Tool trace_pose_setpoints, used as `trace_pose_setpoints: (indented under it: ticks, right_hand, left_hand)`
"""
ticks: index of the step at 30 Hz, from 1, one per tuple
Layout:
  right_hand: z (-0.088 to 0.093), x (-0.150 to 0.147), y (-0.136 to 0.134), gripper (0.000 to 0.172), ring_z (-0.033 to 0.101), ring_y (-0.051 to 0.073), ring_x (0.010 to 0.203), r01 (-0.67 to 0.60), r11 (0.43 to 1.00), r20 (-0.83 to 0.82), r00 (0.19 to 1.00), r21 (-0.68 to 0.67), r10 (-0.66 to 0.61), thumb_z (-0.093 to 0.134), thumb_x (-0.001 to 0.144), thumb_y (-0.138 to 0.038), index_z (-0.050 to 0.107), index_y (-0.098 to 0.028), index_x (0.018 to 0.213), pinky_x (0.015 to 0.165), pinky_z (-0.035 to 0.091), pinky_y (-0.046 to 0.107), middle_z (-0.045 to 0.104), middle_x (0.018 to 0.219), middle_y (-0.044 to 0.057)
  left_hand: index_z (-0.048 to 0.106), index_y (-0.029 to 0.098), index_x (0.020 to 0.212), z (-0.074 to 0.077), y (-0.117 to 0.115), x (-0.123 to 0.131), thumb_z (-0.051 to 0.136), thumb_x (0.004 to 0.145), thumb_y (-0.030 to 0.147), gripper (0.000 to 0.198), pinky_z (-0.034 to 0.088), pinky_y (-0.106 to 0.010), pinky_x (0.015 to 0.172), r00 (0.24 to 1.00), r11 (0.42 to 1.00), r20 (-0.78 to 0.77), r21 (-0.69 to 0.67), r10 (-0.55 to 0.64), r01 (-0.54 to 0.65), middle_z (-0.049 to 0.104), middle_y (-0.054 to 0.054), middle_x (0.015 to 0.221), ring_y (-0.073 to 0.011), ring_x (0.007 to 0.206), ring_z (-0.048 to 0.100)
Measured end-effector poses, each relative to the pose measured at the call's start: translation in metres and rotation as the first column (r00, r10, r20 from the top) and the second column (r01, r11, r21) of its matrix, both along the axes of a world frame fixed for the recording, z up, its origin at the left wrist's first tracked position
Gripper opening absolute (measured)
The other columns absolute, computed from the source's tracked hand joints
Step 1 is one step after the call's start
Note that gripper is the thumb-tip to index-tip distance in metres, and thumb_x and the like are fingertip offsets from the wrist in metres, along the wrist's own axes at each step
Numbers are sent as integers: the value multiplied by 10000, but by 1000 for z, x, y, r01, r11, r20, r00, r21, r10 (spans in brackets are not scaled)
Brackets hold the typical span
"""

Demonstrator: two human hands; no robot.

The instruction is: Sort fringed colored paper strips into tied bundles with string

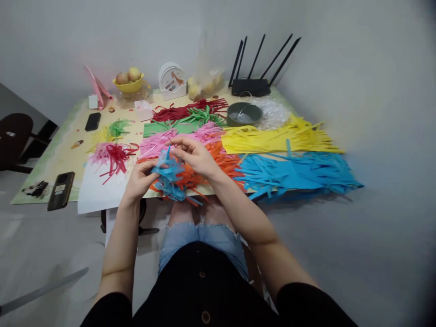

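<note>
A bunch of blue paper strips (169,176) hangs between both hands above the table's near edge. My left hand (140,179) is closed around the bunch from the left. From above and to the right, my right hand (195,155) pinches its top with fingers curled. Under the hands lies a pile of orange strips (223,161), with pink strips (160,141) just behind it.
Cut sheets lie across the table: blue (296,172), yellow (282,138), green (184,121), red (185,110). A grey bowl (243,113), a router (252,84), a fruit bowl (129,81), two phones (92,121) (61,190) and white paper (97,190) also sit there.
</note>
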State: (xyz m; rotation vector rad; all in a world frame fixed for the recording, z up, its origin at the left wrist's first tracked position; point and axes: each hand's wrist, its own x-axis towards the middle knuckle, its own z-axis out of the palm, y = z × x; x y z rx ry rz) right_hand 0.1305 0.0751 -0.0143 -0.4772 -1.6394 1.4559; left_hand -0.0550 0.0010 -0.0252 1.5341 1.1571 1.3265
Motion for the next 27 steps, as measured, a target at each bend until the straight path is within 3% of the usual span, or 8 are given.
trace_pose_setpoints:
  ticks: [3, 5, 6, 8, 10, 15, 20, 27]
  right_hand:
    - [3, 6, -2, 374, 498, 116, 612, 12, 996, 57, 998, 90, -17, 633, 864, -561, 593, -192, 911, 592, 431, 244, 571, 725, -17]
    - [7, 9, -4, 237, 525, 139, 659, 176, 956, 128, 969, 236, -210, 588, 913, -419, 589, -187, 869, 646, 434, 266, 601, 764, 13]
    - [8, 10, -5, 164, 541, 154, 699, 263, 906, 182, 924, 332, -335, 567, 924, -331, 591, -183, 857, 685, 430, 279, 614, 782, 30]
    - [13, 10, -9, 98, 563, 181, 774, 319, 804, 294, 811, 502, -506, 537, 912, -183, 599, -176, 836, 748, 414, 298, 637, 812, 57]
    - [17, 8, -13, 106, 569, 180, 773, 247, 797, 367, 786, 551, -497, 544, 898, -136, 612, -169, 824, 752, 406, 291, 651, 804, 56]
    - [22, 4, -18, 152, 566, 140, 670, 243, 878, 256, 894, 412, -367, 588, 929, -274, 672, -152, 896, 673, 421, 247, 663, 749, 11]
    - [18, 15, -21, 264, 663, 179, 933, 225, 874, 188, 925, 431, -331, 504, 977, -255, 737, -171, 1070, 850, 476, 283, 751, 1029, 70]
    - [22, 17, -34, 216, 571, 117, 624, 232, 910, 242, 914, 344, -325, 581, 939, -247, 715, -132, 1063, 664, 436, 237, 684, 739, 9]
  left_hand:
    - [758, 201, 768, -8, 2, -8, 869, 641, 499, 342, 553, -321, 590, 992, 992, 127, -125, -20, 36, 719, -55, 720, -190, 613, 662]
    - [760, 197, 808, -9, 2, -14, 865, 641, 498, 360, 575, -337, 642, 995, 991, 76, -118, 70, -61, 747, -80, 815, -211, 697, 695]
    - [762, 197, 847, -7, 2, -16, 846, 675, 473, 336, 584, -339, 706, 983, 982, 22, -55, 182, -181, 757, -92, 892, -222, 793, 713]
    - [757, 197, 947, -2, 0, -13, 771, 788, 395, 255, 567, -326, 855, 895, 890, -53, 144, 443, -432, 750, -103, 1043, -219, 1000, 702]
    - [741, 198, 1045, 3, -3, -2, 706, 862, 337, 232, 535, -321, 945, 849, 829, -71, 270, 524, -490, 735, -97, 1124, -201, 1087, 678]
    - [748, 184, 927, 9, 0, 36, 823, 756, 349, 249, 556, -255, 791, 944, 937, 102, 127, 313, -325, 752, -41, 888, -156, 823, 701]
    - [732, 199, 845, 5, 10, 34, 934, 583, 379, 377, 502, -188, 566, 841, 950, 442, -136, 311, -280, 702, 19, 713, -90, 580, 620]
    - [744, 201, 875, 7, 9, 33, 957, 535, 354, 430, 524, -190, 584, 819, 962, 507, -183, 268, -202, 724, 10, 753, -91, 600, 643]
